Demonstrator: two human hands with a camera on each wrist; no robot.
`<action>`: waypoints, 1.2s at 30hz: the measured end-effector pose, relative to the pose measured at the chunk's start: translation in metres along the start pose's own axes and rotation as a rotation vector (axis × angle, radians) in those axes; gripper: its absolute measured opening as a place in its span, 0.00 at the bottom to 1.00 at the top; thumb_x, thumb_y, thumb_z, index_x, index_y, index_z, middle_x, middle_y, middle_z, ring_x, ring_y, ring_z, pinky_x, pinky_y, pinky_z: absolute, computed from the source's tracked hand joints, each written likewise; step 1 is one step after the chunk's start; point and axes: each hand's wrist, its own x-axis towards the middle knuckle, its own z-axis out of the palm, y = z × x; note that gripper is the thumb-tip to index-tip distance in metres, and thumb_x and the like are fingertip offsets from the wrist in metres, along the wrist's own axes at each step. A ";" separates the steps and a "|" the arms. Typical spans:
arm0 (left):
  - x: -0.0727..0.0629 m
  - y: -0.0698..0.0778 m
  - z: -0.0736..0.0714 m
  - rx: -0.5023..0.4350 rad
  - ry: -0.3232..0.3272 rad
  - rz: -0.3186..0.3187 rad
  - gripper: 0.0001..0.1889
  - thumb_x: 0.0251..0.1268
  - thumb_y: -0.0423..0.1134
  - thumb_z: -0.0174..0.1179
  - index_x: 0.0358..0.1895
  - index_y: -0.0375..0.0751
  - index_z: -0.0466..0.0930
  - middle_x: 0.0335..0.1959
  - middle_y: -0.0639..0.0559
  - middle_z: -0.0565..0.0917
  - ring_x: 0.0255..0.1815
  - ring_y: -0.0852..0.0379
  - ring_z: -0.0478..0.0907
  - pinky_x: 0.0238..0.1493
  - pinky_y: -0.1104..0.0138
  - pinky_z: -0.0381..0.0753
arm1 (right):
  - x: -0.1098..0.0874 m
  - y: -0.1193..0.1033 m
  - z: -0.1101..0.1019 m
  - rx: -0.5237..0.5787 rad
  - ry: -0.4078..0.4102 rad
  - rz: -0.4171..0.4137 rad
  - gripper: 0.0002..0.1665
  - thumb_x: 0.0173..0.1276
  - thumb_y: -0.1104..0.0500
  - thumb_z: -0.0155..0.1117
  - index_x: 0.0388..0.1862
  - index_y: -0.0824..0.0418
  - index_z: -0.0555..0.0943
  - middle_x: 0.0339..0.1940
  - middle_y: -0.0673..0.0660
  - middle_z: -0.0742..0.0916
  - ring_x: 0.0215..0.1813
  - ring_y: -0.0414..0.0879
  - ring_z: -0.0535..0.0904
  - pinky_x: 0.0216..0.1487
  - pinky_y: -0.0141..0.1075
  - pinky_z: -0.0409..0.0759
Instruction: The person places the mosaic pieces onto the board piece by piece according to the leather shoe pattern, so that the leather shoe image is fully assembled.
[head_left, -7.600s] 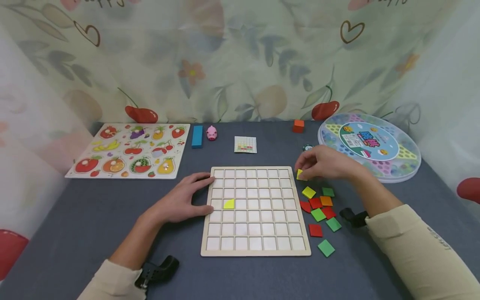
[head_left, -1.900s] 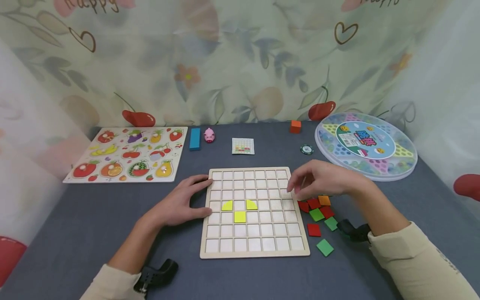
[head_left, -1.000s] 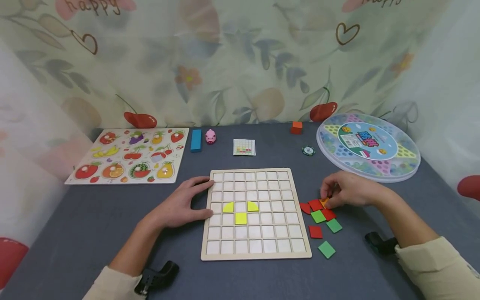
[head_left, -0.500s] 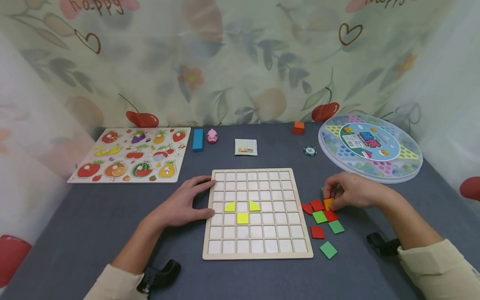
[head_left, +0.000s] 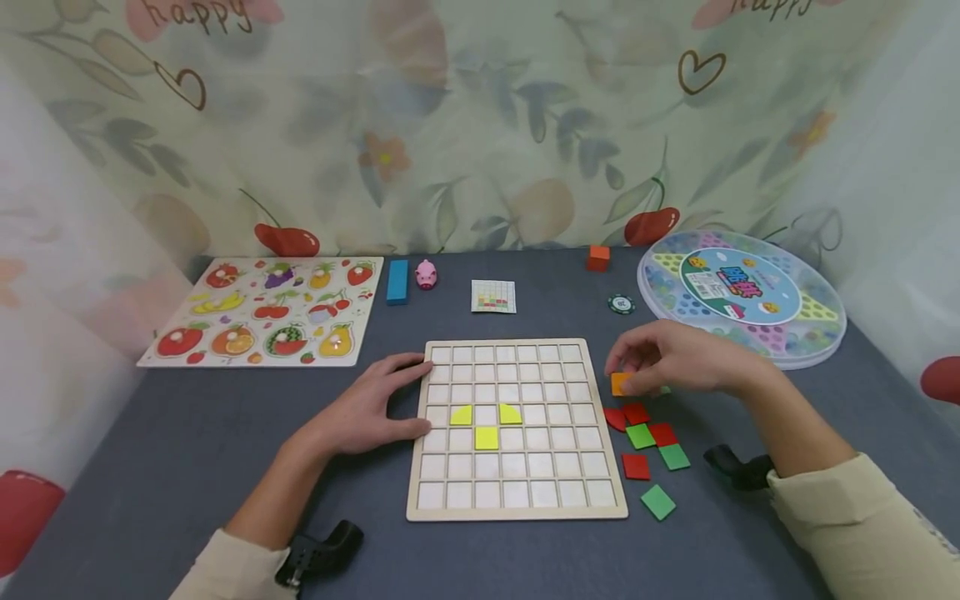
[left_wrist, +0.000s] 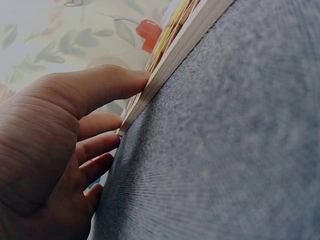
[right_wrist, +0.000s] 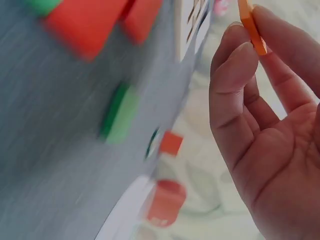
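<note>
A pale wooden grid board (head_left: pixel 517 513) lies flat on the dark cloth. Against its left edge rests my left hand (head_left: pixel 369 408), thumb and fingertips touching the rim; the left wrist view shows the fingers fairly straight. My right hand (head_left: pixel 686 358) pinches an orange square tile (head_left: pixel 619 383) between thumb and fingers, beyond the board's right edge. In the right wrist view that orange tile (right_wrist: pixel 253 30) is clear of the cloth. Two yellow quarter-round tiles (head_left: pixel 461 415) sit in one row of the grid, one cell apart. A yellow square tile (head_left: pixel 487 437) fills the cell below and between them.
Right of the board lie loose red tiles (head_left: pixel 636 467) and green tiles (head_left: pixel 658 502), one green partly hidden by my right hand. Behind are a pattern card (head_left: pixel 493 296), poker chip (head_left: pixel 621 304), orange cube (head_left: pixel 597 258), round game box (head_left: pixel 738 287), pink pig (head_left: pixel 426 274), blue block (head_left: pixel 397 282) and fruit puzzle (head_left: pixel 258 312).
Across the frames, a second yellow quarter-round and the yellow square came onto the grid. Lately my right hand picked the orange tile from the pile and moved left and away. My left hand stayed.
</note>
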 end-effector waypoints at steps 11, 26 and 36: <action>-0.002 -0.001 0.001 0.005 0.005 0.000 0.43 0.63 0.54 0.70 0.80 0.45 0.65 0.81 0.42 0.61 0.80 0.38 0.56 0.72 0.37 0.64 | 0.051 -0.062 0.035 0.026 -0.077 -0.100 0.07 0.68 0.63 0.70 0.44 0.60 0.86 0.30 0.53 0.87 0.32 0.49 0.80 0.39 0.45 0.83; 0.000 -0.001 0.000 0.011 0.015 0.016 0.42 0.63 0.54 0.69 0.79 0.46 0.66 0.81 0.43 0.61 0.79 0.38 0.57 0.73 0.37 0.63 | 0.101 -0.111 0.093 0.050 -0.274 -0.151 0.06 0.67 0.70 0.67 0.39 0.61 0.87 0.29 0.55 0.87 0.28 0.44 0.83 0.37 0.36 0.86; 0.000 0.001 0.001 0.014 0.015 0.028 0.42 0.63 0.54 0.69 0.79 0.44 0.67 0.80 0.43 0.63 0.79 0.38 0.58 0.73 0.37 0.63 | 0.107 -0.119 0.107 -0.106 -0.228 -0.174 0.10 0.64 0.72 0.69 0.34 0.58 0.89 0.26 0.51 0.87 0.24 0.43 0.81 0.32 0.33 0.82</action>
